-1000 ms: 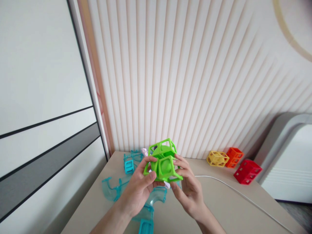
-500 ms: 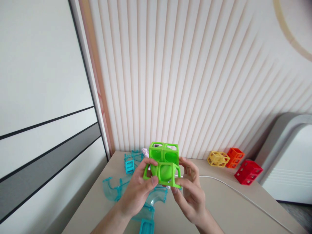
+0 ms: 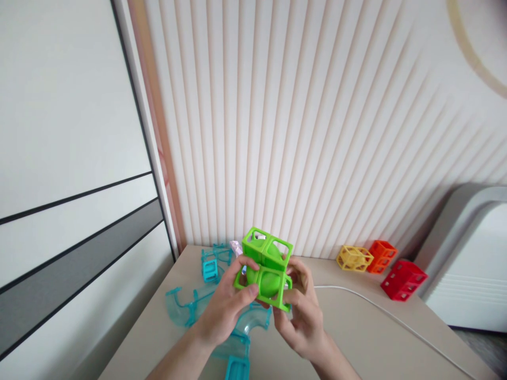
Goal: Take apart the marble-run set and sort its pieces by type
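Note:
A cluster of bright green open-framed plastic cube blocks (image 3: 269, 283) is held above the table, with two cubes at the upper back and two at the lower front. My left hand (image 3: 227, 301) grips its left side, the thumb on the front face and the index finger across the top. On the right side, my right hand (image 3: 303, 311) has its fingers and thumb closed round the lower right cube. The cluster is tilted, its right end lower. Some fingertips are hidden behind the green frames.
Clear blue track pieces (image 3: 233, 345) lie on the table (image 3: 356, 338) beneath and left of my hands. A crinkled pinkish wrapper (image 3: 236, 248) is behind the blocks. Yellow (image 3: 354, 258), orange (image 3: 382, 256) and red (image 3: 404, 279) blocks stand at right, near a white cable (image 3: 380, 314).
The green cluster has turned clockwise, so its right end now sits lower. My right hand has shifted slightly left and down with it; my left hand has barely moved.

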Tool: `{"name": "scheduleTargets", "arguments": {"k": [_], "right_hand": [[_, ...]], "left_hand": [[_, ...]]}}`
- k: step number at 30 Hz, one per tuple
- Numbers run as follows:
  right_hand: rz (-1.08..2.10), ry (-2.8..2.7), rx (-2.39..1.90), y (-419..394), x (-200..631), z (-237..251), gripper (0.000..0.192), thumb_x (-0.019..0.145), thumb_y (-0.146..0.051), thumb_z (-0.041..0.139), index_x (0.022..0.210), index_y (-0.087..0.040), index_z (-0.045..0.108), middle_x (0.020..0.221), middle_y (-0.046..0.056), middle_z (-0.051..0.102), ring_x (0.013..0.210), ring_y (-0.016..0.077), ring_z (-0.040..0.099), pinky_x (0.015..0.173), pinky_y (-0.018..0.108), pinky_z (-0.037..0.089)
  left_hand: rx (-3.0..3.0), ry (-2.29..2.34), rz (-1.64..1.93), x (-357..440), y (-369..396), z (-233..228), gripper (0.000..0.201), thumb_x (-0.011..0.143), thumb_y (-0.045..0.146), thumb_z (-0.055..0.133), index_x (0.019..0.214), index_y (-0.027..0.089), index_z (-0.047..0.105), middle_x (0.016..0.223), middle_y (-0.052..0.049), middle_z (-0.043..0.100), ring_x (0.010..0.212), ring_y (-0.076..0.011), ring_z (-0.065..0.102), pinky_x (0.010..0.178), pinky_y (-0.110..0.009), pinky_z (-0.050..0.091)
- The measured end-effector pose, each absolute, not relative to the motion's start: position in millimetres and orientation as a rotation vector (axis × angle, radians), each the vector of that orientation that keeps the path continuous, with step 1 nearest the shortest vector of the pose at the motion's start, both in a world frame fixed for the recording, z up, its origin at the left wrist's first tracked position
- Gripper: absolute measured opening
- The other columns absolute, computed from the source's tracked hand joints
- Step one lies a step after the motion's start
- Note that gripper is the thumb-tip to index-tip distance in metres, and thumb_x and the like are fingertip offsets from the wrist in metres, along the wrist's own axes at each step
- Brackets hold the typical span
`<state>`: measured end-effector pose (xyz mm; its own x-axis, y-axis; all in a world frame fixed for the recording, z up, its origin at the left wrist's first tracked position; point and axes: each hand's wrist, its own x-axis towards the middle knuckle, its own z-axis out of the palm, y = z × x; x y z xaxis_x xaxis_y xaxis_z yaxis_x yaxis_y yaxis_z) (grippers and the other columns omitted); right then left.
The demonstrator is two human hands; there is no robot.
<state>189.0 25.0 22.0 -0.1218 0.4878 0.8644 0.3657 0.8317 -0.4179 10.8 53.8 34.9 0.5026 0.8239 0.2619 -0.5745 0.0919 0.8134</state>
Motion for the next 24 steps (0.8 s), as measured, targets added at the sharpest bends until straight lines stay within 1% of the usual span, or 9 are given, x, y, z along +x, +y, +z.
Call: {"name": "scheduleTargets", "arguments": {"k": [5,11,13,15,18,19,21,22,24], "right_hand": [[0.14,-1.743,-0.671,26.2,189.4,20.6,0.03,0.079,-0.003,0.057,0.099,-0.025,0.058,0.134,0.008,0.041,0.116,0.024,0.051,0.097,0.038,0.047],[0.289,-1.702,-0.633,33.2,194.9,8.2,0.048,0.078,-0.007,0.062,0.116,-0.029,0.044,0.131,0.011,0.044,0.114,0.0263,0.051,0.095,0.043,0.049],[0.294,-1.692,-0.621,34.0,197.2,5.9,0.057,0.079,-0.011,0.064,0.127,-0.03,0.039,0.133,0.012,0.045,0.117,0.0279,0.05,0.096,0.045,0.049],[0.292,-1.704,-0.614,33.6,199.4,5.2,0.068,0.083,-0.02,0.067,0.141,-0.032,0.032,0.136,0.013,0.044,0.121,0.0298,0.049,0.1,0.048,0.047],[0.344,-1.728,-0.602,32.1,201.4,5.1,0.079,0.092,-0.048,0.062,0.157,-0.03,0.021,0.139,0.014,0.044,0.125,0.0318,0.048,0.106,0.051,0.043],[0.373,-1.709,-0.601,31.8,201.2,5.1,0.078,0.094,-0.057,0.057,0.158,-0.029,0.021,0.139,0.014,0.045,0.125,0.0318,0.048,0.107,0.051,0.042],[0.421,-1.623,-0.615,31.6,199.4,5.5,0.074,0.097,-0.067,0.045,0.158,-0.028,0.029,0.137,0.013,0.047,0.122,0.0308,0.049,0.106,0.049,0.043],[0.429,-1.574,-0.625,31.7,198.0,6.1,0.07,0.098,-0.068,0.041,0.155,-0.027,0.036,0.134,0.013,0.049,0.119,0.03,0.051,0.103,0.047,0.045],[0.415,-1.498,-0.651,31.7,194.5,8.8,0.06,0.1,-0.065,0.041,0.146,-0.028,0.05,0.127,0.012,0.053,0.114,0.0284,0.053,0.097,0.043,0.048]], "left_hand": [[1.14,0.311,1.045,7.3,53.7,35.4,0.031,0.091,0.031,0.073,0.114,0.029,0.053,0.105,-0.001,0.069,0.097,-0.0185,0.069,0.081,-0.027,0.054],[1.128,0.374,1.087,9.3,51.4,42.4,0.058,0.085,0.032,0.079,0.134,0.032,0.046,0.125,-0.005,0.065,0.109,-0.0229,0.067,0.085,-0.029,0.054],[1.129,0.377,1.097,10.1,50.1,45.6,0.062,0.084,0.031,0.08,0.136,0.033,0.046,0.132,-0.006,0.062,0.114,-0.0249,0.065,0.089,-0.032,0.054],[1.136,0.389,1.111,11.0,48.6,49.1,0.059,0.083,0.029,0.081,0.133,0.032,0.049,0.134,-0.006,0.06,0.115,-0.0253,0.064,0.091,-0.033,0.054],[1.108,0.431,1.142,12.3,46.5,53.8,0.053,0.081,0.027,0.082,0.124,0.031,0.051,0.127,-0.004,0.063,0.108,-0.0234,0.067,0.088,-0.034,0.056],[1.089,0.448,1.154,12.7,46.0,54.7,0.051,0.08,0.027,0.082,0.121,0.031,0.051,0.122,-0.003,0.065,0.104,-0.0223,0.068,0.087,-0.033,0.056],[1.06,0.473,1.179,13.4,45.7,55.4,0.05,0.078,0.026,0.084,0.115,0.03,0.05,0.112,0.0,0.067,0.098,-0.0203,0.069,0.084,-0.032,0.056],[1.058,0.476,1.184,13.6,45.7,55.1,0.05,0.078,0.025,0.084,0.113,0.03,0.048,0.11,0.0,0.067,0.097,-0.0197,0.069,0.083,-0.031,0.056],[1.072,0.466,1.171,13.8,46.1,53.7,0.051,0.079,0.024,0.084,0.112,0.03,0.046,0.111,0.0,0.066,0.097,-0.0195,0.07,0.083,-0.03,0.056]]}}
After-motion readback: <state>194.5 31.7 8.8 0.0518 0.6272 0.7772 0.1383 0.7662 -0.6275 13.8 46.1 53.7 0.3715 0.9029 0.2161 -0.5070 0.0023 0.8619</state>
